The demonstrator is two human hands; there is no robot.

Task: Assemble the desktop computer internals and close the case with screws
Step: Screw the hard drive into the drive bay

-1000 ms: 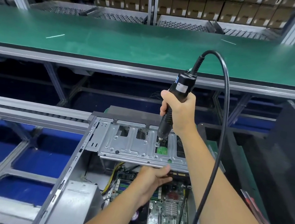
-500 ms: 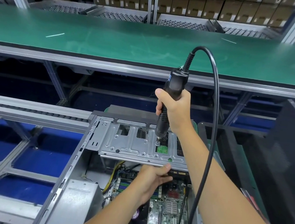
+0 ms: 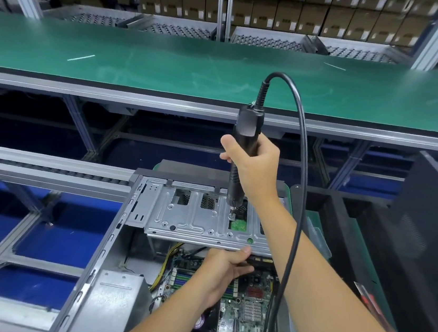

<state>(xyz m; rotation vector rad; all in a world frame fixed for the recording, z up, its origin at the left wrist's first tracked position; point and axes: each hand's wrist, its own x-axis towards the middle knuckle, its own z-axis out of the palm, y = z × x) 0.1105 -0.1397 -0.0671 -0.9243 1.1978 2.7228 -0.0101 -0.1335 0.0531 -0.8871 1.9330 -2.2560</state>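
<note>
The right hand grips a black corded electric screwdriver upright, its bit touching the silver stamped-metal drive bracket atop the open grey computer case. The left hand holds the bracket's near edge, thumb on top.

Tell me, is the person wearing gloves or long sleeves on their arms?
No gloves and no long sleeves. The left hand and the right hand are both bare, and both forearms are uncovered all the way to the bottom edge of the picture. No watch, ring or bracelet shows on either wrist. Any sleeve would be higher up, out of the camera's view.
</note>
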